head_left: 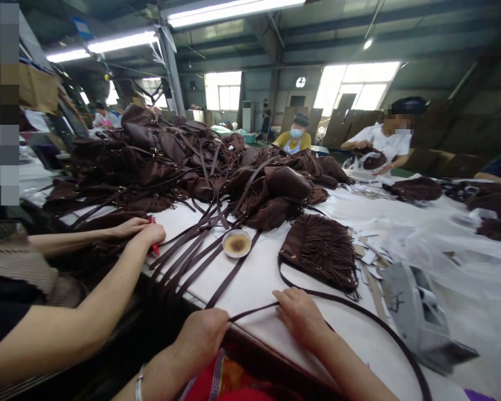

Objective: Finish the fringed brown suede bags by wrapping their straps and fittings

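Note:
A thin dark brown strap (253, 312) runs between my hands at the table's front edge. My left hand (204, 334) is closed round one stretch of it, its fingers mostly turned away. To the right, my right hand (300, 317) pinches the strap between thumb and fingers. Beyond my right hand lies a brown fringed bag (321, 250), from which a long strap (371, 314) curves round to the right. A small bowl (237, 244) with a yellowish-brown content stands on the table behind my left hand.
Brown bags (171, 156) are heaped across the back. At left, a co-worker's hands hold a red tool (153, 236). Several straps (187, 256) hang over the front edge. A grey tape dispenser (421, 312) and paper scraps (369, 256) lie at right. Other people work behind.

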Action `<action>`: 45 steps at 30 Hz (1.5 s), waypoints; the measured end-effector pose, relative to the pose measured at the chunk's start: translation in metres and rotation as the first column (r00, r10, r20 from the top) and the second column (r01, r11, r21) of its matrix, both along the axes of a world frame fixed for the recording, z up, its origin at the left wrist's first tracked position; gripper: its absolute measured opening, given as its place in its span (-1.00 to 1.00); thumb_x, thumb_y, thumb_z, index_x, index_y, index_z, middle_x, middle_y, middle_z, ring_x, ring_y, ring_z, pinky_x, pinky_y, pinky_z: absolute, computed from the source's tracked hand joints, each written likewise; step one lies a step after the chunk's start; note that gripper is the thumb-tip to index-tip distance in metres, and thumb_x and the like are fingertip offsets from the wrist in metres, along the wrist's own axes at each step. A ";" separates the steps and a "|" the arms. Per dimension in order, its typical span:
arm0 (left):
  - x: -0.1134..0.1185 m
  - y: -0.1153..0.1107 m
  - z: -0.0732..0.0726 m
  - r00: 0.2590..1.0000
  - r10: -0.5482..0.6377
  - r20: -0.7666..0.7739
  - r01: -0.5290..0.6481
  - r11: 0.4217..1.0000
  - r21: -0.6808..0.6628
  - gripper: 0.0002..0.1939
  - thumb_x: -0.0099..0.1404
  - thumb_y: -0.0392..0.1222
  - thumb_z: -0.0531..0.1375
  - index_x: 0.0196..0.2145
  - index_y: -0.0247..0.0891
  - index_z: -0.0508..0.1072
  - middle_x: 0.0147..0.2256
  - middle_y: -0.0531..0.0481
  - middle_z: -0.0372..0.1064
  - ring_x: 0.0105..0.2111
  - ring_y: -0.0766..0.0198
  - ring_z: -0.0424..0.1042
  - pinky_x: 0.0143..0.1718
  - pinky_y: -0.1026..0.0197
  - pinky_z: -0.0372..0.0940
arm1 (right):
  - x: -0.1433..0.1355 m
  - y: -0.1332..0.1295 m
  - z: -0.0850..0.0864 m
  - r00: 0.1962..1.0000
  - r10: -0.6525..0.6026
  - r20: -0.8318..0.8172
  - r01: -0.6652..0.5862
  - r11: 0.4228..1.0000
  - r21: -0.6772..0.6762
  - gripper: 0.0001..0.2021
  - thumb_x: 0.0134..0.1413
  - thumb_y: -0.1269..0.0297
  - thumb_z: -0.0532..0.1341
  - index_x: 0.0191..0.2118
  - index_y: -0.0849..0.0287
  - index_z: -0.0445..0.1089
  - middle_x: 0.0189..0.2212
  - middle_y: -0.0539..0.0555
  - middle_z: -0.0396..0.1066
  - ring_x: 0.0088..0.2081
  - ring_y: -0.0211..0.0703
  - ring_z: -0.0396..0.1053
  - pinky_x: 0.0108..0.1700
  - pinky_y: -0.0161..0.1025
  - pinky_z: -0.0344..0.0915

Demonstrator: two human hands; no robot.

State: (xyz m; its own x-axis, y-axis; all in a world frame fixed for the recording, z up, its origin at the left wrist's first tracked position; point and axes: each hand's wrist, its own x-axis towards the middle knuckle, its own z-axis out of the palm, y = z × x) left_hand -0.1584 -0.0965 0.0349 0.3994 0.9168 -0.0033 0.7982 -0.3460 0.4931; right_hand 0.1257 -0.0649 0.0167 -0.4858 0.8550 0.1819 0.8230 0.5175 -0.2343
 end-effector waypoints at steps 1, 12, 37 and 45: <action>0.011 0.000 0.002 0.996 -0.055 -0.065 0.057 0.998 0.027 -0.72 0.37 -0.15 0.00 -0.41 -0.21 0.43 -0.42 -0.12 0.45 -0.41 0.12 0.41 -0.35 0.13 0.22 | -0.013 -0.002 0.001 0.997 0.059 -0.041 -0.058 0.998 0.033 -0.67 0.15 0.34 0.21 0.05 0.19 0.39 -0.20 0.17 0.49 -0.15 -0.02 0.38 -0.08 -0.14 0.24; 0.007 0.083 0.025 0.956 0.232 -0.180 -0.201 0.964 0.176 -0.65 0.44 -0.10 -0.01 -0.37 -0.30 0.45 -0.36 -0.16 0.47 -0.32 0.18 0.45 -0.24 0.20 0.26 | 0.006 0.036 -0.047 0.869 -0.146 -0.473 0.166 0.986 0.000 -0.64 0.34 0.06 -0.01 -0.31 0.12 0.43 -0.49 0.06 0.49 -0.44 -0.14 0.44 -0.35 -0.28 0.29; -0.007 0.178 0.045 0.779 0.526 -0.342 -0.369 0.825 0.428 -0.79 0.36 -0.21 0.07 -0.22 -0.30 0.49 -0.15 -0.21 0.38 -0.12 0.09 0.39 -0.06 0.11 0.28 | 0.021 0.045 -0.054 0.838 -0.176 -0.516 0.125 0.983 -0.133 -0.68 0.22 -0.01 0.12 -0.21 0.07 0.51 -0.33 0.08 0.59 -0.33 -0.08 0.55 -0.29 -0.34 0.45; 0.054 0.250 0.023 0.939 0.101 -0.329 -0.007 0.962 0.273 -0.73 0.25 -0.29 0.25 -0.06 -0.24 0.51 -0.21 -0.11 0.37 -0.21 0.15 0.39 -0.22 0.19 0.24 | 0.023 0.048 -0.057 0.818 -0.167 -0.551 0.107 0.984 -0.140 -0.71 0.22 0.02 0.14 -0.23 0.08 0.50 -0.35 0.05 0.58 -0.34 -0.11 0.55 -0.30 -0.37 0.44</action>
State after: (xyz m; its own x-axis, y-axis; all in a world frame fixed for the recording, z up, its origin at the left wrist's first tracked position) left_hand -0.1039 0.1534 0.0579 0.3670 0.9230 0.1158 0.9217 -0.3776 0.0884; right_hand 0.1482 -0.0174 -0.0401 -0.2028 0.9329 0.2976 0.5957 0.3588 -0.7186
